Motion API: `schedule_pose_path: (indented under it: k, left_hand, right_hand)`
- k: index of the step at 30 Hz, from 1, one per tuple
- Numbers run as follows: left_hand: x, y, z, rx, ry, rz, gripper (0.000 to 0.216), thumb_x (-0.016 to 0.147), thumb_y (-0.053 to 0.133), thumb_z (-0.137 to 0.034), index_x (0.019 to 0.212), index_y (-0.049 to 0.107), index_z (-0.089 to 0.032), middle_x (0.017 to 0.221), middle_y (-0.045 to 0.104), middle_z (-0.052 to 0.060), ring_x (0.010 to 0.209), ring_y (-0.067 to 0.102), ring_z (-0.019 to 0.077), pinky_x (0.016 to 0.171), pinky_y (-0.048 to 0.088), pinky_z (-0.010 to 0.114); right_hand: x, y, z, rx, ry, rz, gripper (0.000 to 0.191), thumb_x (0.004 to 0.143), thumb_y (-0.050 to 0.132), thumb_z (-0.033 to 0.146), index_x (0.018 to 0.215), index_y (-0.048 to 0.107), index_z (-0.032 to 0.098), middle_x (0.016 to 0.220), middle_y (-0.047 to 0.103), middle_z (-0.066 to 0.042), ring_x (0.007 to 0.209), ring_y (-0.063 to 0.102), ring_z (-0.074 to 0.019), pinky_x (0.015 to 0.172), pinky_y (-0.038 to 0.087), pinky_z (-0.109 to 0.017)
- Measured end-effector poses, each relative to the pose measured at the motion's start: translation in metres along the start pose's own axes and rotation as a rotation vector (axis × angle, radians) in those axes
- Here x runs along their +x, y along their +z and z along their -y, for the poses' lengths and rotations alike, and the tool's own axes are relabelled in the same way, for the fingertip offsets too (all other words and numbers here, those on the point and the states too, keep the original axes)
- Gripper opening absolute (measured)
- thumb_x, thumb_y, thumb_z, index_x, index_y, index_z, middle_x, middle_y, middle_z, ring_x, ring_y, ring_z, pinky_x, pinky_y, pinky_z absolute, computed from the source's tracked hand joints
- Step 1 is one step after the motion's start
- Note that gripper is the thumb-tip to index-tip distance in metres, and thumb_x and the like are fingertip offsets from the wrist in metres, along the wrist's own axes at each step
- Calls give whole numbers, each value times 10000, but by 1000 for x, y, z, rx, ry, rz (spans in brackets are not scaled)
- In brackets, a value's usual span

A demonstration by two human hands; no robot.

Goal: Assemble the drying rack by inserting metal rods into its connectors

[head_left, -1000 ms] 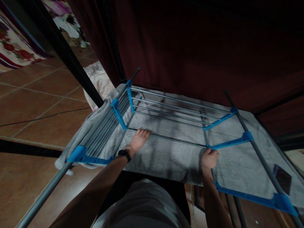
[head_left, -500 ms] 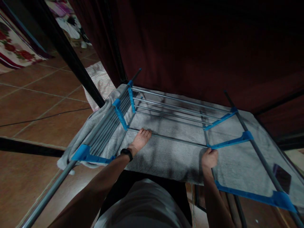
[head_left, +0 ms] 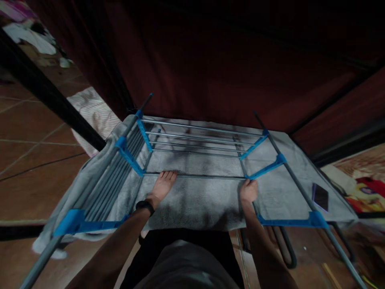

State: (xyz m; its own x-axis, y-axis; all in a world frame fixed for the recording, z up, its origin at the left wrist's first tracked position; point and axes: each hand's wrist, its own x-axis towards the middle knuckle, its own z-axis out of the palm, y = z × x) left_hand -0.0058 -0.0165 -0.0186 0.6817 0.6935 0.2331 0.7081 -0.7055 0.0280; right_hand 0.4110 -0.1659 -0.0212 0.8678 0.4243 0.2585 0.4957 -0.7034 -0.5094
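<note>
A drying rack of grey metal tubes and blue plastic brackets [head_left: 130, 156] lies across a bed-like surface covered by a grey blanket [head_left: 192, 208]. My left hand [head_left: 164, 185], with a black band on its wrist, is closed over the left part of the near cross tube [head_left: 207, 176]. At that tube's right end my right hand [head_left: 249, 190] grips it, just below a blue bracket [head_left: 266, 167]. Several thin rods [head_left: 195, 138] span the far side between the brackets. More rods [head_left: 112, 188] run close together along the left side.
Dark red curtains [head_left: 192, 76] hang behind the bed. A phone [head_left: 320, 196] rests on the blanket at the right. Black posts [head_left: 60, 92] stand at the left, where a striped cloth [head_left: 93, 114] and a cable [head_left: 42, 165] lie on the tiled floor.
The view has turned right and levelled, so the rack and both hands appear further left. More of the right side shows. Both hands keep their places on the tube.
</note>
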Motion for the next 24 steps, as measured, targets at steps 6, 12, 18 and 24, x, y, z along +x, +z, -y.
schedule_pose_path:
  k: [6, 12, 18, 24]
  left_hand:
    - [6, 12, 11, -92, -20, -83, 349, 1073, 425, -264, 1208, 737, -180, 1070, 742, 165, 1039, 677, 316, 956, 500, 449]
    - [6, 13, 15, -42, -6, -86, 401, 1081, 384, -329, 1157, 750, -185, 1000, 736, 152, 993, 660, 328, 910, 495, 453]
    - [8, 9, 14, -55, -14, -108, 394, 1063, 387, -340, 1089, 756, -205, 933, 717, 144, 940, 650, 335, 857, 499, 464]
    - [9, 9, 15, -59, -6, -141, 381, 1052, 395, -361, 1059, 753, -229, 925, 730, 127, 900, 656, 319, 834, 498, 441]
  right_hand:
    - [2, 4, 1, 27, 21, 0, 275, 1063, 414, 324, 1103, 635, 165, 1094, 717, -219, 1045, 721, -337, 875, 538, -419]
    - [1, 8, 0, 110, 11, -2, 278, 1058, 373, 320, 1094, 611, 183, 1094, 727, -217, 1061, 699, -340, 922, 525, -441]
    - [4, 7, -9, 177, -20, 23, 166, 968, 500, 230, 1089, 613, 215, 1069, 724, -143, 1081, 692, -307, 950, 532, -400]
    - [16, 3, -16, 283, -35, 106, 242, 889, 485, 122, 1057, 633, 216, 999, 711, -81, 1026, 665, -256, 967, 521, -350]
